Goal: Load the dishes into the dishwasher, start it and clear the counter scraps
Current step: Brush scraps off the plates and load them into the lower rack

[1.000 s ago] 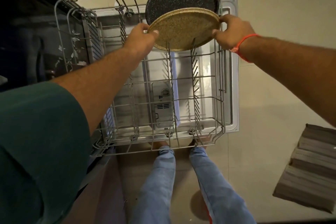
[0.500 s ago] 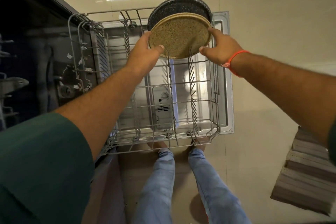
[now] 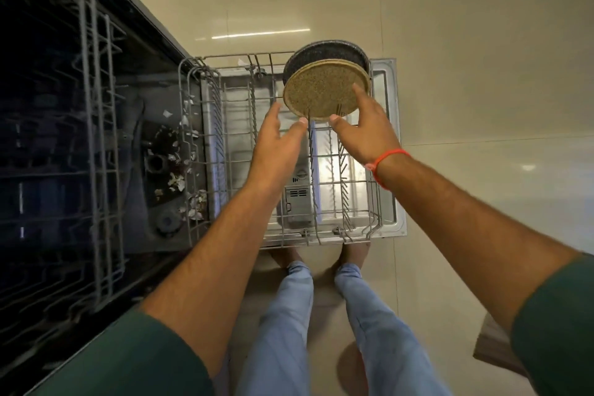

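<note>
Done so far: two dishes stand on edge at the far right end of my pulled-out grey wire lower rack (image 3: 283, 170): a round tan speckled plate (image 3: 323, 92) in front, and a round dark speckled plate (image 3: 324, 50) just behind it, the two touching or nearly so.
Tan plate: it leans between the upright tines, and I judge it seated.
Left hand (image 3: 276, 135): fingers straight and relaxed, holding nothing, thumb tip just below the tan plate's lower rim (touching or a hair apart, I cannot tell).
Right hand (image 3: 363, 125): also spread and holding nothing, forefinger lying up across the plate's right face, thumb at its lower edge; I wear an orange cord bracelet (image 3: 384, 159) on that wrist.
Still to do: the rest of the rack is bare wire, so more dishes probably remain; both racks must slide in, the door shut, the machine started.
Scraps: pale bits litter the dark floor of the dishwasher tub (image 3: 173, 170); the counter is out of view, so its state is unknown.
Upper rack: the grey wire upper rack (image 3: 96, 125) at my left is blurred.
Writing: none readable; the detergent dispenser (image 3: 299, 199) on the steel door shows no legible mark.
</note>
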`<state>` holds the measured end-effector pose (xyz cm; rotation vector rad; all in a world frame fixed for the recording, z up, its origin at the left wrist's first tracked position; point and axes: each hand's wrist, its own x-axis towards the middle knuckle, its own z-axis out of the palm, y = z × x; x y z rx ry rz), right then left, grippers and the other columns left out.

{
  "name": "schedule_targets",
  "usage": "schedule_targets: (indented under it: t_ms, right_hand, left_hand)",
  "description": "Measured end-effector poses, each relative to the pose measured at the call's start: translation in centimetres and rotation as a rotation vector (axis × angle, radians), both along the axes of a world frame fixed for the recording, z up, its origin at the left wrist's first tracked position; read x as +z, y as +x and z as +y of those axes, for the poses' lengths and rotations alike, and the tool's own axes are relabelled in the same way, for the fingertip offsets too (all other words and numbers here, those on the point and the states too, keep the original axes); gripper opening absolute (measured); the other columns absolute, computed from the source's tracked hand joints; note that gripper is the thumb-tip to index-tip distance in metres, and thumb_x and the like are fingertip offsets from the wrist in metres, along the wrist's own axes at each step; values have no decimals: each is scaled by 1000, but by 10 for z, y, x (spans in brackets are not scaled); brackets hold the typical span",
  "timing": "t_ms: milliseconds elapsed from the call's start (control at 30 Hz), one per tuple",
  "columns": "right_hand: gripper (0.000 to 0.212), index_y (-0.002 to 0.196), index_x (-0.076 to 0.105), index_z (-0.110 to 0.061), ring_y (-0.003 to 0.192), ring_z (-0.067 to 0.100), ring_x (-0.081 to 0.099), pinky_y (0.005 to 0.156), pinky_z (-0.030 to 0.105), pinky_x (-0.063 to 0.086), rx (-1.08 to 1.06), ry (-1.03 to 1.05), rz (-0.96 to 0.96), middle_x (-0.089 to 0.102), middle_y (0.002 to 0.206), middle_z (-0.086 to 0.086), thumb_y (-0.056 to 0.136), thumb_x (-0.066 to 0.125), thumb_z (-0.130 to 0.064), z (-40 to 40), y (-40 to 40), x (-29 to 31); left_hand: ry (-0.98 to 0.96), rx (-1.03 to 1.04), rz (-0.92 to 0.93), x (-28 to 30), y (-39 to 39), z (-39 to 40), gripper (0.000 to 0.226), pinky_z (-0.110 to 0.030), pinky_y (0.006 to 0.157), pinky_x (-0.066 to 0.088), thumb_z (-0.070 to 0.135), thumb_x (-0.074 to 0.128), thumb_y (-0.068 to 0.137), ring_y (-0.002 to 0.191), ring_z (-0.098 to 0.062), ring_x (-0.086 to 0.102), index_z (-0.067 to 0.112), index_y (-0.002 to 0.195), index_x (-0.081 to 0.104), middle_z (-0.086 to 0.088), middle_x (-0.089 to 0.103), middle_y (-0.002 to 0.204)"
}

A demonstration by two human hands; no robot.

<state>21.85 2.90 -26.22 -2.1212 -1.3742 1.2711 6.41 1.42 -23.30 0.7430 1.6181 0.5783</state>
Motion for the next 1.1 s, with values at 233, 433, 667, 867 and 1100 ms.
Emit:
schedule_targets:
  t_ms: [233,433,667,867,1100]
  right_hand:
    - [71,160,22,-29,150,23,26,122,41,24,-74,21,129,24,165,5,99,58,-39,-37,-28,88]
    - [67,158,28,-28,147,20,32,120,39,29,-162,53,298,32,162,3,99,60,-38,-64,-48,173]
    - [63,155,35,-29,141,16,40,117,38,35,-195,102,432,42,156,-1,98,62,-37,-90,-47,259]
    - [59,152,40,-36,139,14,40,110,31,36,-116,125,486,42,154,-5,97,63,-40,-109,-50,307]
    - [54,146,48,-39,138,11,44,115,38,38,127,131,573,46,152,-9,95,65,-42,-120,-89,352]
  left_hand:
    - [2,69,-69,86,-19,-38,64,-12,79,43,36,55,104,144,-16,39,35,160,24,0,31,164]
    - [68,27,-108,170,-30,-83,62,-34,111,37,40,56,103,129,-5,44,36,159,29,5,40,158]
    - [110,14,-93,246,-43,-126,63,-43,119,34,45,57,101,142,-11,42,39,157,31,4,37,161]
    - [175,110,-80,293,-50,-153,63,-43,121,33,42,60,100,143,-9,41,42,156,32,3,38,161]
    - [264,320,-33,333,-74,-182,64,-42,118,36,45,62,98,140,-9,45,42,155,34,3,43,158]
